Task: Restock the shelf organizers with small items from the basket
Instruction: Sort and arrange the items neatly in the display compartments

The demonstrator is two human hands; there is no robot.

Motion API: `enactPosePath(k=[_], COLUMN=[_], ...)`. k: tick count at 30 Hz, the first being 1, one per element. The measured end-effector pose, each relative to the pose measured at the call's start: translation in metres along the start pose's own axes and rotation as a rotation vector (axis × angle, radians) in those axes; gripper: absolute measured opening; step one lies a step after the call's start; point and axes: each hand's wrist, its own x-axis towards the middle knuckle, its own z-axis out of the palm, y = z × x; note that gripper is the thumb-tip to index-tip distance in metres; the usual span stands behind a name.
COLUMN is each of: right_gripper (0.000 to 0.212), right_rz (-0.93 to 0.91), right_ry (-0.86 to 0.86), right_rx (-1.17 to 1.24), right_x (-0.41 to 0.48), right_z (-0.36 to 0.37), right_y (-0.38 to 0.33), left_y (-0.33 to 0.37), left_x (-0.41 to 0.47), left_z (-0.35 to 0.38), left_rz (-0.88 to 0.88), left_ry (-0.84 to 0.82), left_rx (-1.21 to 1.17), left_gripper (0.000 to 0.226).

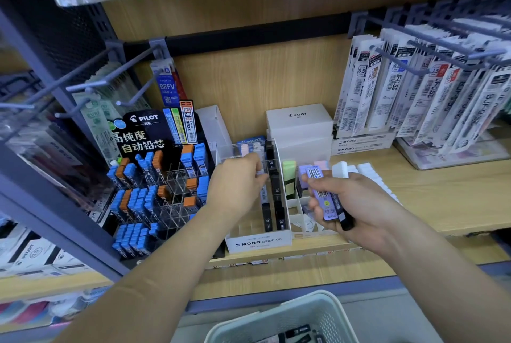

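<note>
While the left hand (237, 185) was dipped into the back rows of the white organizer (257, 243), its fingertips were curled down among the pale lead cases (246, 149) there. Honestly I couldn't tell if they were pinching one or just touching. The right hand (356, 204) sat at about 3 o'clock from it, fingers and thumb wrapped round a small stack: a lilac case (323, 196) with a barcode on top and a black case (344, 215) under it. The organizer stood at the front edge of the wooden shelf (442, 193), with black cases (275, 190) filed in the column on its 3 o'clock side. At 9 o'clock from it was the black Pilot rack (143, 132) full of blue and orange tubes (132, 198). White boxes (300, 121) were stacked behind at 12 o'clock. The basket (304, 312) was down at 6 o'clock, pale mesh, a few dark cases in it.
</note>
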Motion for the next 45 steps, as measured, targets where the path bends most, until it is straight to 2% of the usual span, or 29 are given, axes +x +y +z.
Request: enactPosePath(k=[5, 12, 16, 19, 21, 23, 28, 32, 35, 40, 45], right_gripper=[0.03, 0.027, 0.029, 0.03, 0.03, 0.03, 0.022, 0.018, 0.02, 0.024, 0.026], right_rz=[-0.007, -0.01, -0.014, -0.012, -0.016, -0.018, -0.016, -0.001, 0.0, 0.001, -0.024], right_ry=[0.003, 0.012, 0.007, 0.006, 0.0, -0.003, -0.021, -0.056, -0.062, -0.059, -0.065], right_rx=[-0.011, -0.036, -0.025, 0.002, 0.013, 0.007, 0.019, 0.027, 0.026, 0.013, -0.005], right_x=[0.0, 0.002, 0.002, 0.002, 0.001, 0.001, 0.0, -0.001, -0.003, -0.005, -0.007], right_z=[0.001, 0.003, 0.003, 0.001, 0.001, 0.002, 0.003, 0.005, 0.005, 0.003, 0.004], right_y=[0.0, 0.001, 0.001, -0.001, -0.001, -0.001, -0.002, -0.002, -0.003, -0.004, -0.005], left_y=[0.006, 0.01, 0.013, 0.003, -0.008, -0.016, -0.025, -0.031, -0.029, -0.028, -0.03], left_x=[-0.001, 0.002, 0.001, 0.015, 0.026, 0.034, 0.043, 0.048, 0.053, 0.052, 0.054], left_z=[0.002, 0.002, -0.015, -0.053, -0.075, -0.081, -0.054, -0.039, -0.034, -0.032, -0.033], left_rz=[0.041, 0.007, -0.069, -0.17, -0.202, -0.186, -0.091, -0.052, -0.026, -0.026, 0.039], left_ry=[-0.008, -0.029, -0.018, 0.137, 0.243, 0.261, 0.093, 0.03, 0.004, -0.022, -0.065], left_rx=[0.112, 0.177, -0.039, -0.266, -0.314, -0.254, -0.04, 0.115, 0.23, 0.263, 0.448], left_gripper=[0.012, 0.019, 0.008, 0.009, 0.011, 0.014, 0.017, 0.023, 0.027, 0.03, 0.037])
